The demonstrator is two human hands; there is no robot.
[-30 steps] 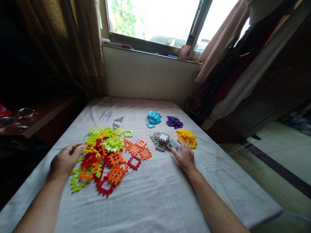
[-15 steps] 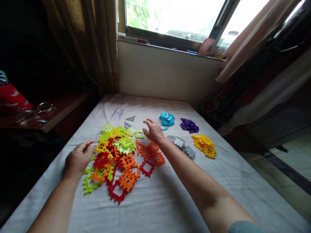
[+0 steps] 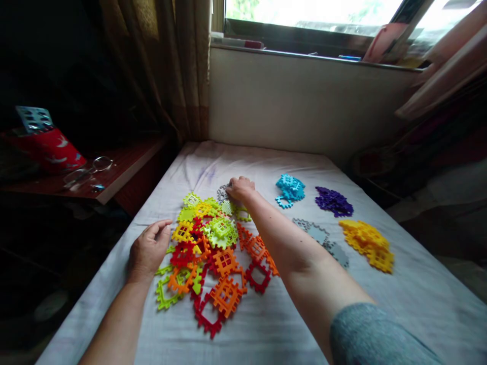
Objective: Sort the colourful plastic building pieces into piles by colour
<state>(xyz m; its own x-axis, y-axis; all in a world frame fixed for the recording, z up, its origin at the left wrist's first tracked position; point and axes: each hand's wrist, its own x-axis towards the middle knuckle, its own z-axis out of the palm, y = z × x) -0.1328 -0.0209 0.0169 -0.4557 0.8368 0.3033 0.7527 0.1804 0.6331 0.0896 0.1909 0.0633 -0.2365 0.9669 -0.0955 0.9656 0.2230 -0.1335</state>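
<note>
A mixed heap of notched plastic building tiles lies on the sheet, with lime tiles (image 3: 219,230), orange tiles (image 3: 227,295), red tiles (image 3: 208,319) and yellow tiles (image 3: 182,231). My left hand (image 3: 149,248) rests on the sheet at the heap's left edge, fingers loosely extended and holding nothing. At the far side of the heap, my right hand (image 3: 242,189) has its fingers curled down on a grey tile (image 3: 222,193). My fingers and palm hide part of the grey there, and the exact grip is hard to see.
Separate piles sit to the right: blue tiles (image 3: 291,187), purple tiles (image 3: 334,202), yellow tiles (image 3: 367,245) and grey tiles (image 3: 319,235). A desk (image 3: 125,162) at left carries glasses (image 3: 89,171) and a red container (image 3: 57,152). A wall (image 3: 297,101) stands behind the sheet.
My right hand has moved forward and left from above the sheet beside the heap down onto the grey tiles, its fingers closing. My left hand stays by the heap. The camera view has shifted.
</note>
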